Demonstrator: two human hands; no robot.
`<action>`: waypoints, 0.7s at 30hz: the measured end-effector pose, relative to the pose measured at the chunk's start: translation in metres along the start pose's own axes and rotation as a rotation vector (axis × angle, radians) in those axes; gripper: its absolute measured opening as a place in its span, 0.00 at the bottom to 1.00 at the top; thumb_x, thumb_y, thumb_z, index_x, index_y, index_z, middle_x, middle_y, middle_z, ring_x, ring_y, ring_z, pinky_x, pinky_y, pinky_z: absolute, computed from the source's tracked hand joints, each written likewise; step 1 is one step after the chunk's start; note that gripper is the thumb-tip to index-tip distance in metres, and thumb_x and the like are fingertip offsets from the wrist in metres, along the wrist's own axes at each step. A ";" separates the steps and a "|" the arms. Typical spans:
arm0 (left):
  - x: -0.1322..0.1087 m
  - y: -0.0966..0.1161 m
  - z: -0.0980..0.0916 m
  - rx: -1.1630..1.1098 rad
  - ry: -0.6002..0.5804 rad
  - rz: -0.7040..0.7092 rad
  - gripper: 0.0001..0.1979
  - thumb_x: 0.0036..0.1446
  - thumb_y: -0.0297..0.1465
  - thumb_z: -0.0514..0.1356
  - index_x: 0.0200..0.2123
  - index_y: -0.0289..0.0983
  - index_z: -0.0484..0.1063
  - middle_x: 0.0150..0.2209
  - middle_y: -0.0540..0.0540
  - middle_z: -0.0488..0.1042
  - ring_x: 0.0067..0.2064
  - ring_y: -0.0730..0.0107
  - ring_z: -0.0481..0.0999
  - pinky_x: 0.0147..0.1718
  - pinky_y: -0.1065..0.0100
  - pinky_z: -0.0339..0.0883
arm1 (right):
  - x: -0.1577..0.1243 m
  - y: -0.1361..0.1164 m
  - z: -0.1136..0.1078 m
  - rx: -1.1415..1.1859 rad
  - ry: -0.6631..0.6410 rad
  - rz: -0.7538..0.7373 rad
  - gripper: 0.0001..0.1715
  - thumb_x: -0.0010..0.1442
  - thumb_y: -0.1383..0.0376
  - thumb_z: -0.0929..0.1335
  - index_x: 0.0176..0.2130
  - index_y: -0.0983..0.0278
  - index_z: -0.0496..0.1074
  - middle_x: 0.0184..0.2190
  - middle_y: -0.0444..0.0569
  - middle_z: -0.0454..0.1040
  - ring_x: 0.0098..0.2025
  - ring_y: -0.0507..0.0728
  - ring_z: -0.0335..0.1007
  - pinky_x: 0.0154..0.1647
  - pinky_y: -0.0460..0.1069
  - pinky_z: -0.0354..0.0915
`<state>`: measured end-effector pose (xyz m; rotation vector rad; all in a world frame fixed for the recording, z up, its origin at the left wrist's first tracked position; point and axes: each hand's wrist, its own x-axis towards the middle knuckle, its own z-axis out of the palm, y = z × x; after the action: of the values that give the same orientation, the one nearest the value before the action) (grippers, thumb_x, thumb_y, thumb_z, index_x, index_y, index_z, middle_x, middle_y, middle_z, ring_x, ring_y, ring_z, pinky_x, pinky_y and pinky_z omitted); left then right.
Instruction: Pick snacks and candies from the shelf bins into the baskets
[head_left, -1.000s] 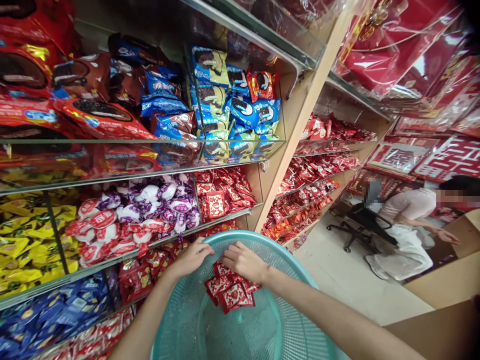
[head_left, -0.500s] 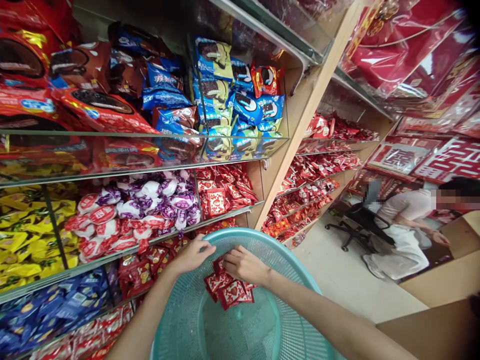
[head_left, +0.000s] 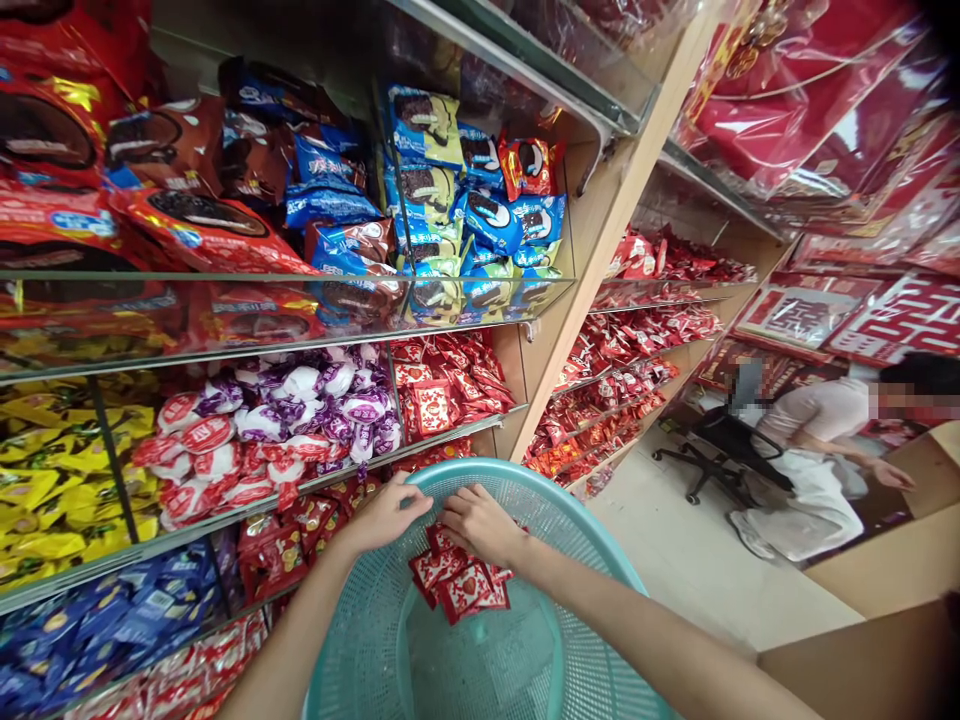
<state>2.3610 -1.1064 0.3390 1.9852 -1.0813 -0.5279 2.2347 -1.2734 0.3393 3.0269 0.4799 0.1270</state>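
Observation:
A teal mesh basket (head_left: pixel 600 530) stands in front of me. Inside it lies a small heap of red-and-white square candy packets (head_left: pixel 461 585). My left hand (head_left: pixel 386 515) is closed at the basket's far-left rim, thumb on the inner side; some of its fingers are hidden. Just over the packets hovers my right hand (head_left: pixel 484 525), palm down, its loosely bent fingers pointing toward the far rim. No packet shows in those fingers, and part of the heap is hidden beneath the hand.
Shelves behind the basket hold purple-and-white candies (head_left: pixel 337 400), yellow candies (head_left: pixel 67 460), blue packets (head_left: pixel 112 620), red packets (head_left: pixel 435 405) and bagged cookies (head_left: pixel 427 130). A wooden divider (head_left: pixel 577 300) stands beyond. At right, a person (head_left: pixel 810 460) sits by cardboard boxes (head_left: pixel 877 570).
My right hand has lifted slightly off the packets and its fingers have loosened, leaving more of the heap showing. My left hand has barely moved. The seated person has shifted slightly.

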 end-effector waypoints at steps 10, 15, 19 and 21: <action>-0.001 0.007 -0.004 -0.060 -0.028 -0.030 0.22 0.55 0.49 0.51 0.31 0.40 0.77 0.40 0.47 0.69 0.45 0.64 0.70 0.50 0.64 0.61 | 0.009 0.024 -0.029 0.994 0.170 0.272 0.22 0.61 0.51 0.62 0.40 0.65 0.74 0.35 0.47 0.76 0.36 0.53 0.68 0.40 0.49 0.63; 0.000 0.003 -0.003 -0.068 -0.031 -0.026 0.22 0.54 0.49 0.52 0.33 0.41 0.78 0.41 0.47 0.70 0.47 0.62 0.70 0.51 0.63 0.60 | 0.001 0.027 -0.033 1.396 0.100 0.509 0.26 0.48 0.46 0.70 0.33 0.66 0.75 0.25 0.41 0.73 0.28 0.50 0.65 0.32 0.45 0.62; 0.000 0.002 -0.002 -0.061 -0.039 -0.020 0.22 0.55 0.49 0.52 0.33 0.41 0.78 0.40 0.48 0.70 0.45 0.63 0.71 0.51 0.64 0.60 | -0.003 0.025 -0.034 1.555 0.056 0.579 0.21 0.46 0.51 0.73 0.31 0.65 0.75 0.27 0.41 0.74 0.28 0.48 0.66 0.33 0.44 0.63; 0.000 0.002 -0.002 -0.062 -0.032 -0.020 0.22 0.55 0.49 0.52 0.34 0.41 0.78 0.40 0.48 0.69 0.45 0.63 0.71 0.50 0.65 0.60 | -0.004 0.023 -0.034 1.640 0.036 0.641 0.19 0.45 0.53 0.74 0.32 0.65 0.75 0.29 0.42 0.75 0.29 0.49 0.68 0.32 0.44 0.64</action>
<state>2.3609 -1.1058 0.3422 1.9414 -1.0535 -0.5981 2.2348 -1.2939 0.3747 4.5720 -0.9620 -0.3933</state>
